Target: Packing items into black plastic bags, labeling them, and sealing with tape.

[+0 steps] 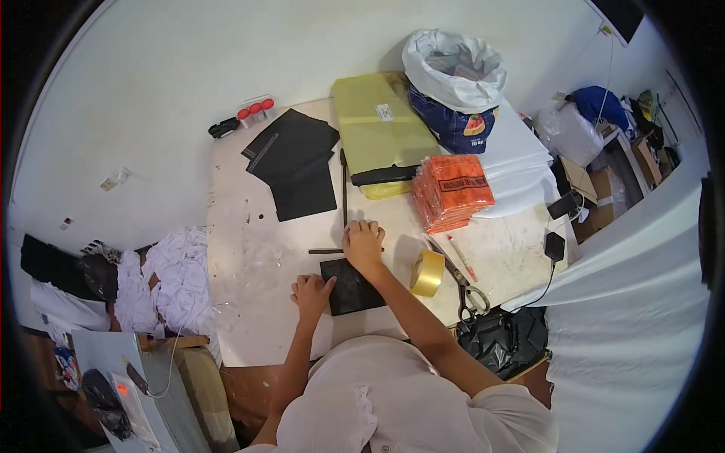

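A black rectangular piece (349, 291) of thin, flat material lies on the table near my body. My left hand (310, 294) rests at its left edge with fingers apart and bent, the thumb touching the piece. Over its far edge is my right hand (363, 243), fingers bent and close together on a thin dark bar (325, 251) that lies crosswise. Another thin dark strip (344, 189) runs away from the right hand toward the far side; whether it joins the bar is hidden. Several larger black sheets (296, 162) overlap at the far left.
Right of my hands are a roll of yellowish tape (428, 273), scissors (462, 283) and a red-and-white pen (461, 257). Beyond lie orange plastic packets (457, 192), a yellow package (381, 124) and a blue-and-white sack (453, 98). A black adapter (554, 245) sits at the table's right edge.
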Demonstrator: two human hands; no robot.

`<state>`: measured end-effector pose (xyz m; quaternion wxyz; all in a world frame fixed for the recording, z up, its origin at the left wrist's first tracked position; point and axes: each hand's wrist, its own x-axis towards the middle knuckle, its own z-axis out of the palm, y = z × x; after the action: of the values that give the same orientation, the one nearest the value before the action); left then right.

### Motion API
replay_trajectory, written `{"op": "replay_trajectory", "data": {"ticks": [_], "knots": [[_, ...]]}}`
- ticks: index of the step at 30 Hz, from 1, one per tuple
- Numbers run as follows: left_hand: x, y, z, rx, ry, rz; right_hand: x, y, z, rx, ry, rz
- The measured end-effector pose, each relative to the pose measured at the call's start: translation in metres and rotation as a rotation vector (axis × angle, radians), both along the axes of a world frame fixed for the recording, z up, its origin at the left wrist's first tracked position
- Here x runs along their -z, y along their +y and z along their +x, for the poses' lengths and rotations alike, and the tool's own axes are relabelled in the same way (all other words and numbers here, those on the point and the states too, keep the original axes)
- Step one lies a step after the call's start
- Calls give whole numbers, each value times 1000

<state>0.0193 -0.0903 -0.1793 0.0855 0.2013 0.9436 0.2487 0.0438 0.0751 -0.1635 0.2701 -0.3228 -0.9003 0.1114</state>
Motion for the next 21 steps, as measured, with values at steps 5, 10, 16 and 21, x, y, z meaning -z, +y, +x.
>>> {"op": "replay_trajectory", "data": {"ticks": [5,10,16,21], "knots": [[-14,-23,-16,66,-729,492,-93,4,53,-439,287,-931],[-58,-32,-20,74,-888,668,-102,55,147,-32,702,-825],[-113,-26,-5,397,-1190,748,-58,118,226,272,563,-625],[-70,-31,-5,391,-872,585,-11,135,250,474,95,-237]]}}
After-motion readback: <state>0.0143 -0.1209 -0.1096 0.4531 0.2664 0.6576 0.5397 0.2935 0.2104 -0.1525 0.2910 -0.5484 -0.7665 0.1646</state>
